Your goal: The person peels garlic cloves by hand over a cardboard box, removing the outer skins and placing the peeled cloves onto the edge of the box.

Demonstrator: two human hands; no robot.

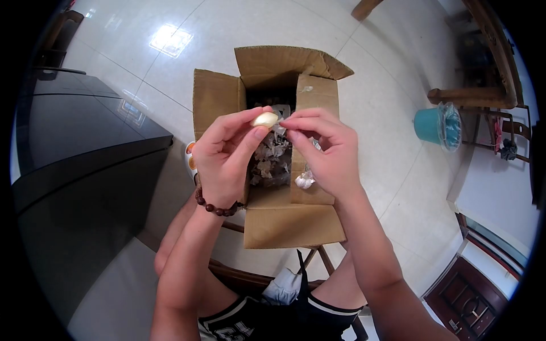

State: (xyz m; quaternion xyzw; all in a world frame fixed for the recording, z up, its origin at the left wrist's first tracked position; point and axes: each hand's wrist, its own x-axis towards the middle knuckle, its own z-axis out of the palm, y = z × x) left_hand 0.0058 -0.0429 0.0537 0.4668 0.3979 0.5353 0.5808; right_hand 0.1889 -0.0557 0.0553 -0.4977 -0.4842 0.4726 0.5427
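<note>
A pale, smooth garlic clove [265, 120] is pinched between the thumb and fingers of my left hand [227, 145], above the open cardboard box [293, 227]. At the clove's right end, the thumb and fingertips of my right hand [327, 142] are closed together on what looks like a thin bit of garlic skin [282, 121]. Papery scraps of skin [272, 152] lie inside the box below my hands. On the box's right flap, partly behind my right hand, rests a whitish garlic bulb [305, 180].
A dark glossy cabinet [85, 153] stands to my left. Off to the right is a teal bin [427, 126] with a clear plastic liner, near wooden furniture [472, 96]. Pale tiles [387, 170] cover the floor, and the box sits in front of my knees.
</note>
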